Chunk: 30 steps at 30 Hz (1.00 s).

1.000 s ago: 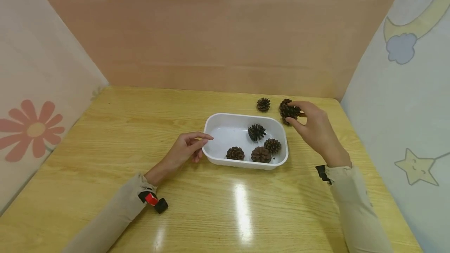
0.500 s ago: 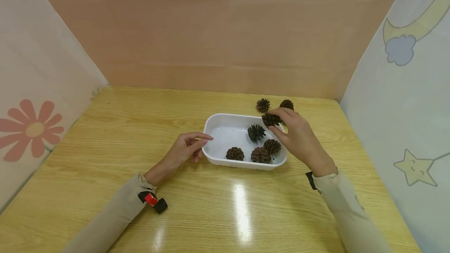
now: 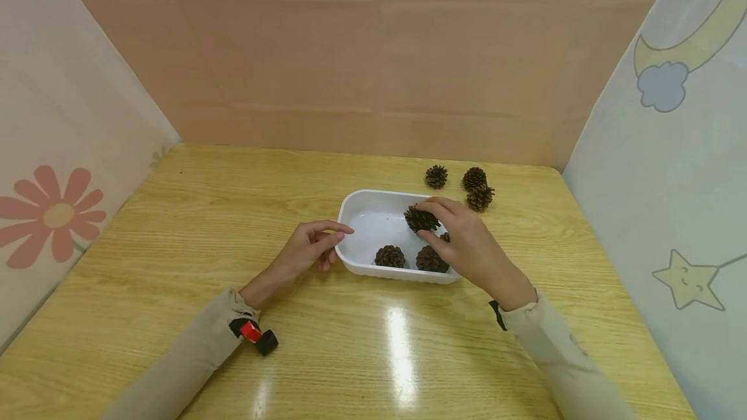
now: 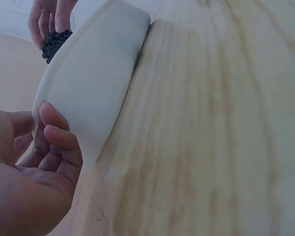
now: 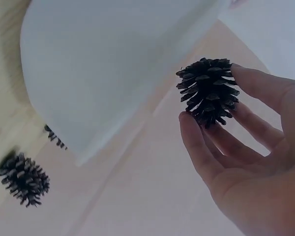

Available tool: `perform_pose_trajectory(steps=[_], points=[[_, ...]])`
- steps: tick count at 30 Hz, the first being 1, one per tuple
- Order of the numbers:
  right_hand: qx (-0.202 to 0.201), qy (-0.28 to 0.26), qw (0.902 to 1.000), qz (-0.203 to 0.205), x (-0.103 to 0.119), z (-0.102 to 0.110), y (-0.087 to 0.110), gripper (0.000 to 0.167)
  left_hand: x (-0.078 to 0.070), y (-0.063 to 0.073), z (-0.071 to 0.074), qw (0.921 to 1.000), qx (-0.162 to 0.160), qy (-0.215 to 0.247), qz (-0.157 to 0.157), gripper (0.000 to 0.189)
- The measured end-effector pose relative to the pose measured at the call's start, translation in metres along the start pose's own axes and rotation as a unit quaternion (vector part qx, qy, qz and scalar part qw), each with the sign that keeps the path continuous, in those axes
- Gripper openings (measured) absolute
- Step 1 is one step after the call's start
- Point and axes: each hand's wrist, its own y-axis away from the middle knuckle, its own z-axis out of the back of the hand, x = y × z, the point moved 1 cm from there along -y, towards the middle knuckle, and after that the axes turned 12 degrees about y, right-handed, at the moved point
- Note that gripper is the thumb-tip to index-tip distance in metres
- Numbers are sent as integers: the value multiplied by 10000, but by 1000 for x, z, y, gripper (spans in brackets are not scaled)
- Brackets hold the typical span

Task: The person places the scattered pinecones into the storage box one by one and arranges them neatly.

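Note:
My right hand (image 3: 469, 248) holds a dark brown pine cone (image 3: 421, 220) between thumb and fingers, over the right half of a white plastic tray (image 3: 379, 192). In the right wrist view the scales of that pine cone (image 5: 209, 91) stand spread, fingertips on its sides. At the tray's left end my left hand (image 3: 306, 248) grips the rim, its fingers bent against the outer wall (image 4: 96, 73) in the left wrist view. Inside the tray lie a pine cone (image 3: 390, 256) near the front and a browner pine cone (image 3: 432, 260) to its right. My right hand hides most of another.
Behind the tray, one small pine cone (image 3: 436, 176) lies on the wooden table (image 3: 251, 193). To its right, two more pine cones (image 3: 480, 198) lie close together. An orange-brown backdrop (image 3: 350, 70) closes off the far side, with decorated white panels (image 3: 694, 180) at the sides.
My right hand has brought a pine cone from the group at the back right leftward and forward over the tray. My left hand and the tray stay in place.

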Motion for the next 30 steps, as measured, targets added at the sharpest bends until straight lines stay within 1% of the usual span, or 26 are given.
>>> perform_pose_trajectory(steps=[4, 7, 12, 17, 22, 30], points=[[-19, -61, 9998, 177, 1, -12, 2, 40, 0, 0, 0, 10000, -4, -45, -19, 27], [33, -177, 9996, 203, 1, -20, 5, 39, 0, 0, 0, 10000, -29, -61, 22, 26], [236, -242, 9994, 37, 1, -30, 10, 39, 0, 0, -1, 9999, -67, -23, 102, 26], [457, -58, 9988, -135, 0, -37, 14, 40, 1, -1, -1, 9999, -77, -39, 113, 27], [649, 37, 9973, -330, -3, -41, 16, 43, 0, -1, -1, 9999, -71, -61, 104, 26], [889, -83, 9948, -490, -6, -44, 16, 44, 0, 0, 0, 10000, -32, -63, 70, 28]])
